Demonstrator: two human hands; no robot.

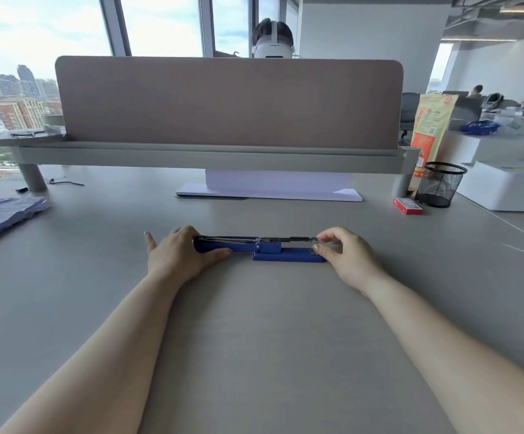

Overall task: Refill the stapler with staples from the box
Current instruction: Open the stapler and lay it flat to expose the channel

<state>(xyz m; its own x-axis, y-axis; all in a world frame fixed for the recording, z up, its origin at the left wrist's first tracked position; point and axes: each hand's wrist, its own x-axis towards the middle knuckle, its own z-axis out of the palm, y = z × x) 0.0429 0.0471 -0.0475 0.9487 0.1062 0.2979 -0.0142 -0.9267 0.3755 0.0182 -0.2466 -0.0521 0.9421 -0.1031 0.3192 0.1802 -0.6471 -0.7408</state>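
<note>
A blue stapler (273,250) lies flipped fully open on the grey desk, its top arm folded out to the left and its base to the right. My left hand (181,253) rests on the left half, thumb pressed along its front side. My right hand (345,250) pinches the right tip of the metal staple channel between thumb and forefinger. Whether staples lie in the channel is too small to tell. The red staple box (408,206) sits far right on the desk, shut, away from both hands.
A black mesh pen cup (441,184) stands behind the red box, with an orange bag (426,133) and a white box (511,189) nearby. White paper sheets (270,191) lie under the desk divider (229,101). A folded grey cloth (0,214) lies at far left.
</note>
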